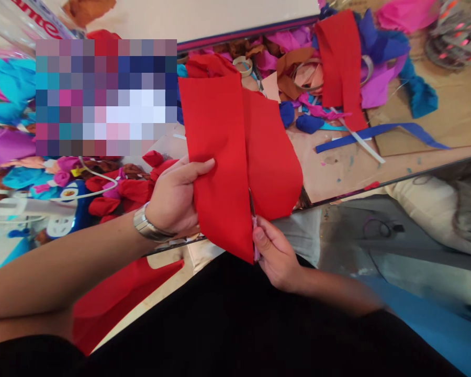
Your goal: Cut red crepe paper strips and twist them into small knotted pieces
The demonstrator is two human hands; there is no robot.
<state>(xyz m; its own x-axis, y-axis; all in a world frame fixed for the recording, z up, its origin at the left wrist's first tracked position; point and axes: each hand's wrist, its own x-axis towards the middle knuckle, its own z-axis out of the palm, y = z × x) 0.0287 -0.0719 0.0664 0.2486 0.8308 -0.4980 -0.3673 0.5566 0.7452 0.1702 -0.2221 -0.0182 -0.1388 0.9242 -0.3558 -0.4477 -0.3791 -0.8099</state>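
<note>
A wide piece of red fabric (220,125) hangs over the table's front edge and toward my lap. My left hand (175,196), with a metal watch on its wrist, grips its left edge, thumb on top and the other fingers hidden beneath. At the lower right edge of this piece, my right hand (278,254) is closed on scissors (254,222) with pinkish handles. Their blades point away from me, along the gap between this piece and a second red part (275,157) on the right. Whether the two red parts still join is hidden.
Colourful fabric scraps cover the table (317,183). A red strip (339,63), a blue strip (380,136) and tape rolls (308,76) lie at the right. A blue-and-white power strip (68,212) with a white cable sits at the left. A blurred patch hides the area behind it.
</note>
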